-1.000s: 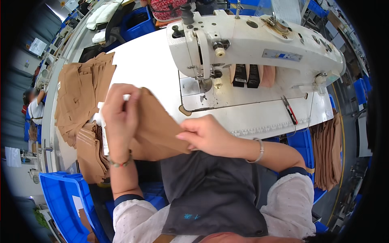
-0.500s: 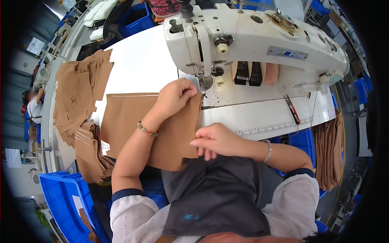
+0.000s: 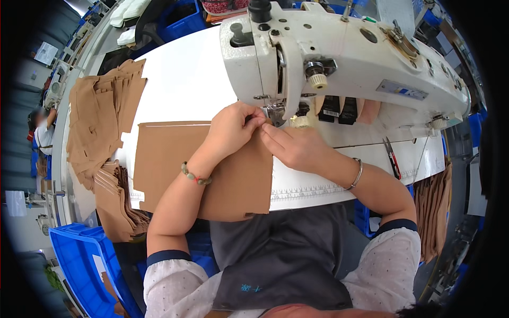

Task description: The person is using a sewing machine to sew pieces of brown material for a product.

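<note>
A flat brown fabric piece (image 3: 233, 185) lies on the white sewing table in front of me, a pale line along its far edge. My left hand (image 3: 236, 124) pinches its far right corner, close to the needle and presser foot (image 3: 275, 114) of the white sewing machine (image 3: 339, 58). Meeting it there, my right hand (image 3: 299, 148) has thumb and fingers pressed together on the same edge. The fingertips of both hands touch or nearly touch, and they cover the corner itself.
Brown cut pieces (image 3: 101, 108) are piled at the left, with a folded stack (image 3: 114, 201) nearer me. Red-handled thread snips (image 3: 392, 159) lie on the right. Black labels (image 3: 339, 108) sit under the machine arm. A blue bin (image 3: 85, 254) stands lower left; brown pieces (image 3: 433, 206) hang at right.
My right hand has moved up from the fabric's near right side to the far corner beside my left hand. The fabric's right edge now lies straighter. The whole view has shifted slightly.
</note>
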### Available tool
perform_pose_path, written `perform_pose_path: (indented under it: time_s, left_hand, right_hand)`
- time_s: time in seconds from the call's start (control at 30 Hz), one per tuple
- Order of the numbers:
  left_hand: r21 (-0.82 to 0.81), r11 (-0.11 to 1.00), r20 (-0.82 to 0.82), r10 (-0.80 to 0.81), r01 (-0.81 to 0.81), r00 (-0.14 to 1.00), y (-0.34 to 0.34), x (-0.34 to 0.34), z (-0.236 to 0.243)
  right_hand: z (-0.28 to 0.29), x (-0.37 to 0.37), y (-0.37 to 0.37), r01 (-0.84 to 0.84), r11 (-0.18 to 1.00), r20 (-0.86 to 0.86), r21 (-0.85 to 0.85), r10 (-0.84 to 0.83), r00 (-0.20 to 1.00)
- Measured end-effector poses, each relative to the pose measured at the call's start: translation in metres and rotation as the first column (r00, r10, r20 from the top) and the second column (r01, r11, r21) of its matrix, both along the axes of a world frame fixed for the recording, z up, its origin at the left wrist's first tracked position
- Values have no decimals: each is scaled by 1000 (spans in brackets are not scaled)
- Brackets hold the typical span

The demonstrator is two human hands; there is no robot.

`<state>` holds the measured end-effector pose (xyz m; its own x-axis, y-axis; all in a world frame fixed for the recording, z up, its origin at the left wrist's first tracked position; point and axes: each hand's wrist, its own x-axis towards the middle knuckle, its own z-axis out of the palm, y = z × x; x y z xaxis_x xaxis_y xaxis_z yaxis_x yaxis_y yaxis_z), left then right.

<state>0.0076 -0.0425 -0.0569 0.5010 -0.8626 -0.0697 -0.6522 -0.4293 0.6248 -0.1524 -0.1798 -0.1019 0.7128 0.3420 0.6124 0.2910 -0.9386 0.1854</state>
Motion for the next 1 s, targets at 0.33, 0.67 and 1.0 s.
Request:
perform_pose_path:
  time_s: [0.33, 0.67, 1.0]
  left_hand:
    - [-251, 965, 84, -59, 79, 995, 0, -4, -13]
    - [-209, 976, 270, 5, 54, 963, 2, -11, -11]
    - [-158, 987, 86, 15, -1, 996, -5, 1, -11]
  right_hand:
    - [1, 3, -3, -10, 1000, 38, -20, 11, 999]
    - [5, -2, -1, 36, 999, -38, 13, -35, 999]
    - [5, -4, -4, 30, 999, -61, 25, -29, 998]
